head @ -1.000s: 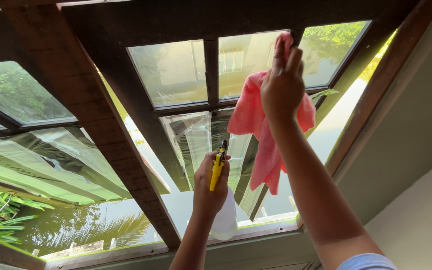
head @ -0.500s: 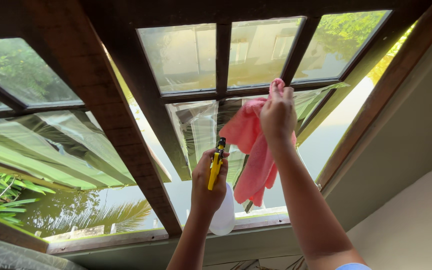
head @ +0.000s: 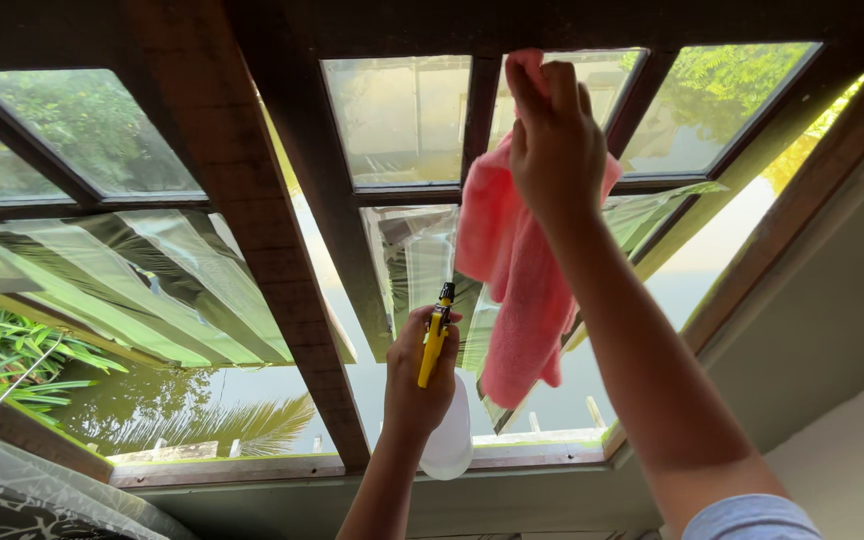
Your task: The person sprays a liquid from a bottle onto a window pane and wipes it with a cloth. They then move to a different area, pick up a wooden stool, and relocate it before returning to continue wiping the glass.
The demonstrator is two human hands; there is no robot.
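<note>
Up against the glass, the right hand [head: 552,135] presses a bunched pink microfibre cloth [head: 517,275] to the upper middle pane [head: 592,75] of a dark wooden window frame [head: 282,260], fingers closed over the top of the cloth while the rest hangs loose below the wrist. The cloth looks soft, light and limp; it folds wherever it is not gripped, so a fistful held at the top is the sure hold, and the dangling tail could brush the lower panes. Lower down, the left hand [head: 420,375] is wrapped around the neck of a spray bottle [head: 446,430] with a yellow trigger [head: 434,340] and a pale translucent body, seemingly light, rigid plastic that may turn slippery when wet. Wooden glazing bars [head: 479,100] cross between the panes and interrupt any long wipe. Beyond the glass lie foliage [head: 12,350] and water.
</note>
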